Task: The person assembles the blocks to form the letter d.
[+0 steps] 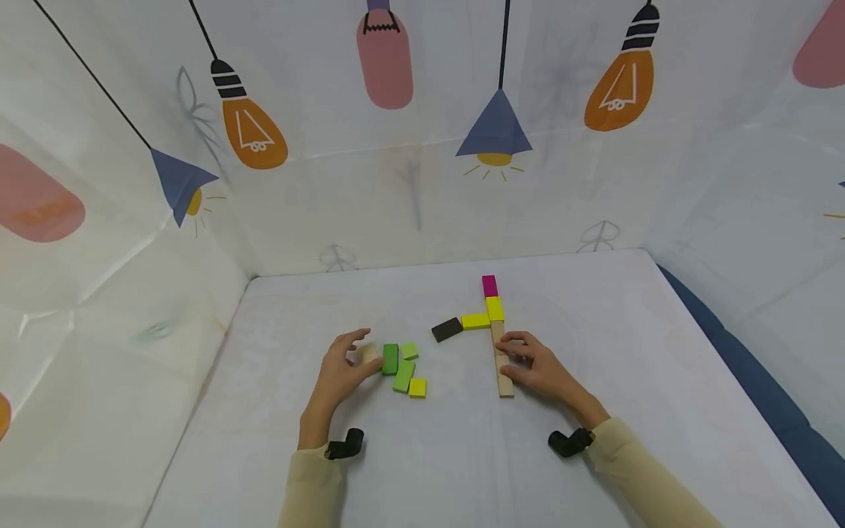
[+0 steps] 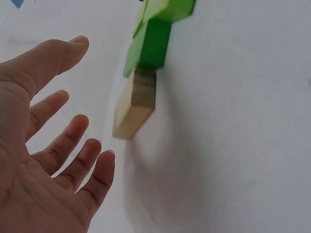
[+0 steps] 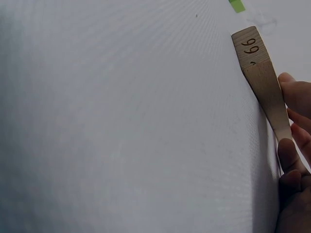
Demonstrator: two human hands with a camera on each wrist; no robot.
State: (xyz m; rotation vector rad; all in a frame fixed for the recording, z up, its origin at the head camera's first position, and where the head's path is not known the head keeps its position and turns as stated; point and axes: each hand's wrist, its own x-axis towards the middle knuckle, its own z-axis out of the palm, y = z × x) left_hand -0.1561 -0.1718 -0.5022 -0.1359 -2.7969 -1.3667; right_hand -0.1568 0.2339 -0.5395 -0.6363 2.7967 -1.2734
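Note:
My left hand (image 1: pixel 339 374) curves loosely around a plain wooden block (image 1: pixel 367 354), with a gap between its fingers and the block (image 2: pixel 133 107) in the left wrist view. Just right of that stands a dark green block (image 1: pixel 391 359), followed by lighter green blocks (image 1: pixel 404 376) and a small yellow block (image 1: pixel 418 389). My right hand (image 1: pixel 538 367) grips the side of a row of plain wooden blocks (image 1: pixel 505 387), thumb and fingertips at its edges. Carved marks show on the wooden block's end (image 3: pixel 251 46) in the right wrist view.
Beyond the wooden row lie a yellow block (image 1: pixel 494 309) and a magenta block (image 1: pixel 489 286). Another yellow block (image 1: pixel 475 321) branches left to a dark brown block (image 1: pixel 447 330). The white tabletop (image 1: pixel 436 462) meets a printed curtain (image 1: pixel 422 205) behind.

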